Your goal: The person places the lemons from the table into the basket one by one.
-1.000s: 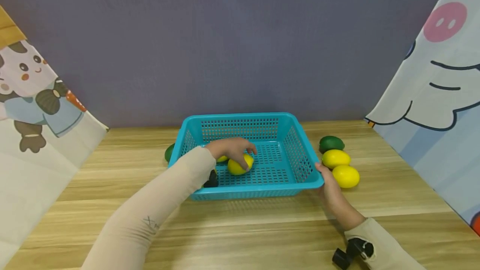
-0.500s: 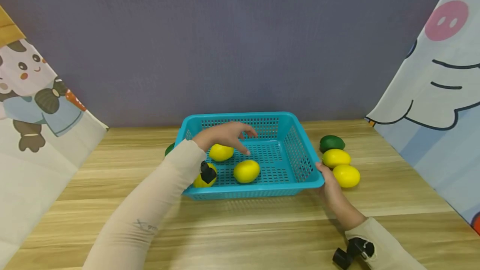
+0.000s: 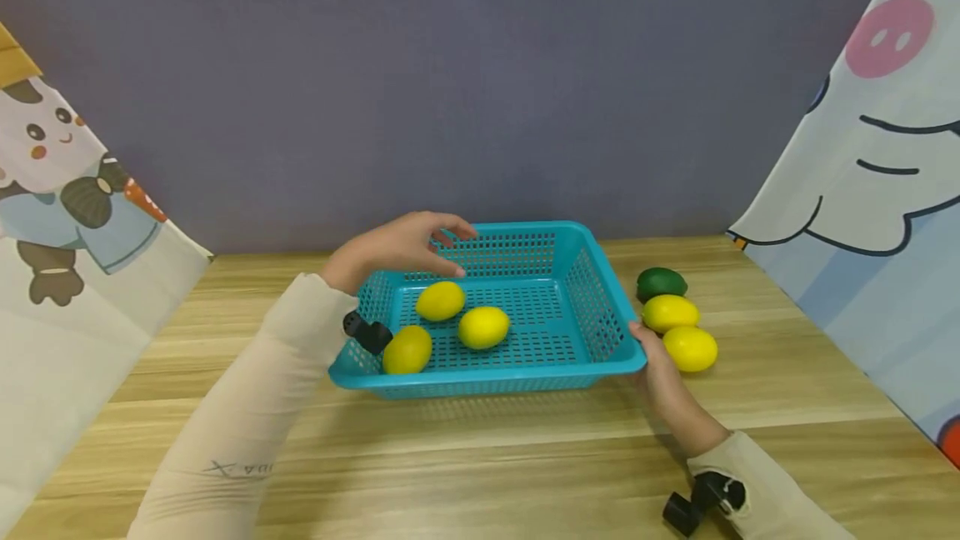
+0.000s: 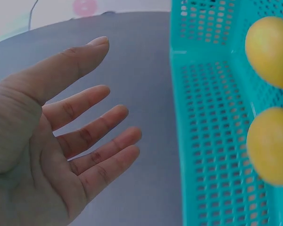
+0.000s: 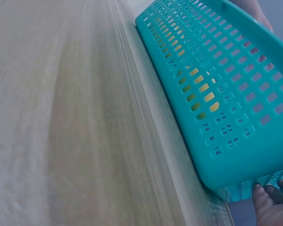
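A turquoise plastic basket [image 3: 495, 374] stands on the table in the head view. Inside, towards its left half, lie three lemons: one at the back [image 3: 440, 301], one near the middle [image 3: 483, 327] and one at the front left [image 3: 407, 349]. My left hand [image 3: 405, 244] hovers over the basket's back left corner, fingers spread and holding nothing. In the left wrist view that hand's palm [image 4: 49, 174] shows bare beside the basket wall [image 4: 212, 141]. My right hand [image 3: 660, 369] grips the basket's right rim near the front corner, thumb on top.
Right of the basket, on the wood-grain table [image 3: 465, 473], two more lemons [image 3: 671, 313] lie in a row with a dark green fruit [image 3: 662, 284] behind them. A grey panel [image 3: 480, 90] rises at the back, and printed cloths [image 3: 885, 157] flank both sides.
My left hand has let go of a lemon inside the basket and moved up and left, off the lemons. The released lemon has rolled slightly. My right hand stays on the rim.
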{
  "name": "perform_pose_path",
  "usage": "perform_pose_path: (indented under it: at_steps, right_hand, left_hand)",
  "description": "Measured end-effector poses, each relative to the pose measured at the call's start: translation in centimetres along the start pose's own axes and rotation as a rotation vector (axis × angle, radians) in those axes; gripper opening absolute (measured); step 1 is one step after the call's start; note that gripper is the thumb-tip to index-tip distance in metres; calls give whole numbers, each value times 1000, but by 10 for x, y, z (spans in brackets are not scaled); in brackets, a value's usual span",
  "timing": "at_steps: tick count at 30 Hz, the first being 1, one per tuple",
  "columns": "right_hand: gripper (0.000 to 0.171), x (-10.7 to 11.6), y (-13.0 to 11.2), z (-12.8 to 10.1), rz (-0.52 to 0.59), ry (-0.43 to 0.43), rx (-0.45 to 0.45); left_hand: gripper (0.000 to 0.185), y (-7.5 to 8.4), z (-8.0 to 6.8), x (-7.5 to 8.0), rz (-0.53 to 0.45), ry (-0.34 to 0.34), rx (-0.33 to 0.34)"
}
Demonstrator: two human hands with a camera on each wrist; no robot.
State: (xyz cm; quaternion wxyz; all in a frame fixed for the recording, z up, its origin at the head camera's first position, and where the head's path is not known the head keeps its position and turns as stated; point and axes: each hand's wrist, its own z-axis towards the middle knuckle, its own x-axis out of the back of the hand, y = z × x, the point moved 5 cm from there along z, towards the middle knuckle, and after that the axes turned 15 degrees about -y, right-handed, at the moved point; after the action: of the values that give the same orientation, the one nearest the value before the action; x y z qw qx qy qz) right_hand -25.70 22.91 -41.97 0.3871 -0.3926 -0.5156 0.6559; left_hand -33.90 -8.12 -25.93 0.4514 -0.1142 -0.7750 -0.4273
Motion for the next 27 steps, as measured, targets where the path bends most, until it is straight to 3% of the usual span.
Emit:
perform_pose_path:
  at_steps: [5, 10, 12, 16, 19, 23, 27]
  right_hand:
    - [22, 7, 8, 3, 33, 26, -14]
    - [35, -6, -6, -1, -35, 50, -37]
    - [45, -13, -14, -3, -68, 66, -67]
    - [35, -2, 0, 1, -45, 62, -88]
    - [32, 5, 9, 3, -19, 34, -55]
    - [44, -2, 0, 0, -21, 19, -32]
    - [32, 2, 5, 2, 17, 33, -51]
  left_hand:
    - [54, -10, -26, 12, -39, 57, 5]
    - [52, -26, -46, 18, -83, 130, -2]
    - [53, -32, -51, 18, -85, 149, 1]
    - [54, -43, -62, 17, -84, 181, 0]
    - [54, -49, -70, 15, -98, 209, -2]
    - [54, -56, -78, 15, -116, 257, 6]
    - [54, -63, -84, 12, -141, 299, 20]
